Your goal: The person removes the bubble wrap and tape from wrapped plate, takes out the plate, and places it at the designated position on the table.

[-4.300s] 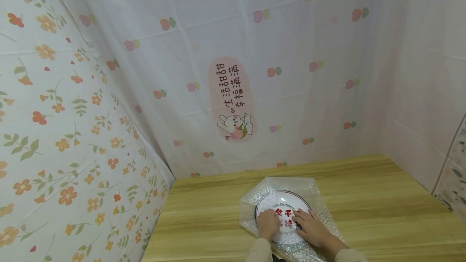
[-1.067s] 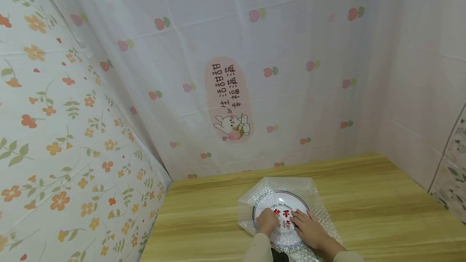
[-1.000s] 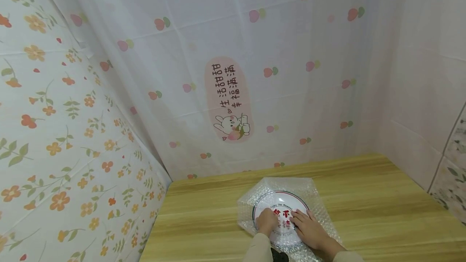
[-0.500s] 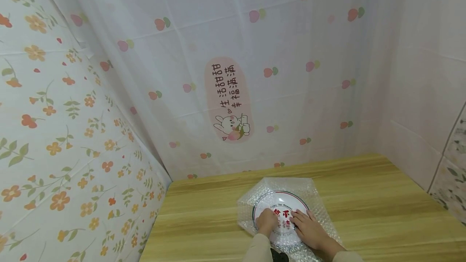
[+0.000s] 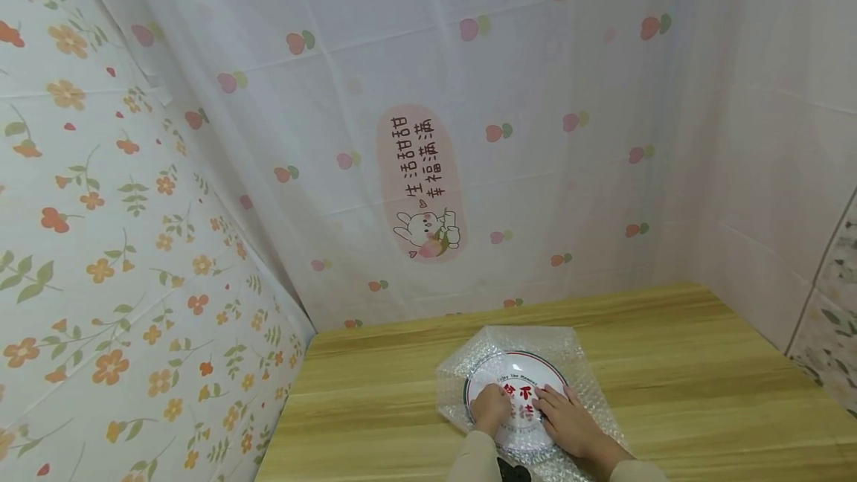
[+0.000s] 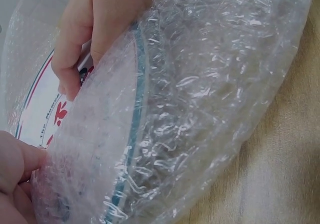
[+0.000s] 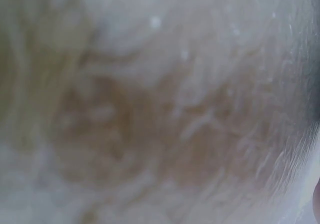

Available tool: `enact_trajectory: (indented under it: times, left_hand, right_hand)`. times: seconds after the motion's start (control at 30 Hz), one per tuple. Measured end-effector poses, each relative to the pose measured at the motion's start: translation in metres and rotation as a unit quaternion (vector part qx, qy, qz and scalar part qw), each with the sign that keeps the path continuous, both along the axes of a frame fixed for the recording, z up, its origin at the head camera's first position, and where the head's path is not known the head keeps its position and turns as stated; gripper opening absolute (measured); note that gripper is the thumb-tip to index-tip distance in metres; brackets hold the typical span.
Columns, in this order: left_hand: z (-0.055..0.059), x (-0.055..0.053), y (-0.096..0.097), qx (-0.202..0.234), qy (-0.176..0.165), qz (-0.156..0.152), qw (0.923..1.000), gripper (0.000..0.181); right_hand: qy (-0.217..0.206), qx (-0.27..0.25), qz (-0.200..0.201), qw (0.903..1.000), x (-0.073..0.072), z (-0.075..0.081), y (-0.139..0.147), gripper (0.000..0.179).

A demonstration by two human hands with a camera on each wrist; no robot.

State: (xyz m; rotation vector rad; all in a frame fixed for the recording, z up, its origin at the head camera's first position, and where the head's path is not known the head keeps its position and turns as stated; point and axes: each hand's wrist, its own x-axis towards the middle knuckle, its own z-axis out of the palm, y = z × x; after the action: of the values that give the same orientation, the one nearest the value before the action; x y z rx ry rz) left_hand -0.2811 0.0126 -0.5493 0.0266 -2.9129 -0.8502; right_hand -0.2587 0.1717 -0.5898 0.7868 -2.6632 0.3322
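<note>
A round white plate (image 5: 529,367) with a dark rim line and red characters lies flat on the table. Clear bubble wrap (image 5: 569,341) surrounds it and, in the left wrist view, also covers its near part, with the wrap's edge running across the plate. My left hand (image 5: 492,408), fingers curled, pinches that edge; part of it shows at the lower left of the left wrist view. On the plate's right side rests my right hand (image 5: 569,419), its fingers extended and tips on the surface. The right wrist view is a blur of wrap, with a bit of skin at the edge.
The wood-grain table (image 5: 703,393) extends to both sides of the wrap. Behind it hangs a pale curtain (image 5: 535,192) with printed hearts, and a floral curtain (image 5: 167,281) borders the left. Something black (image 5: 514,471) sits by the left sleeve.
Since the oldest frame, my left hand's fingers have curled in more, and the head view has shifted slightly. Over the last second, hands, plate and wrap hold almost still.
</note>
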Motion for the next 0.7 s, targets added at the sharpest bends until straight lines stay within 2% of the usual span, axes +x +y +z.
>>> enact_trajectory:
  times: [0.17,0.33,0.43,0.7]
  left_hand:
    - [-0.0023,-0.0011,-0.0012,0.002,0.002,-0.004,1.0000,0.019]
    - [-0.0043,-0.0039,-0.0014,0.037,-0.019,-0.011,0.9991,0.009]
    - [-0.0035,-0.0051,-0.0010,0.057,-0.029,-0.014,0.9978,0.009]
    - [-0.0005,-0.0051,-0.0017,0.063,-0.036,-0.012,0.9973,0.010]
  right_hand:
    - [0.000,0.001,-0.001,1.0000,-0.0009,-0.0009,-0.0005,0.028]
    - [0.011,0.004,0.000,0.9999,-0.0019,-0.0032,-0.0002,0.028]
    - [0.019,0.007,-0.002,0.9998,-0.0019,-0.0023,-0.0005,0.027]
    - [0.010,0.003,-0.001,0.9999,0.0006,0.0022,-0.0009,0.027]
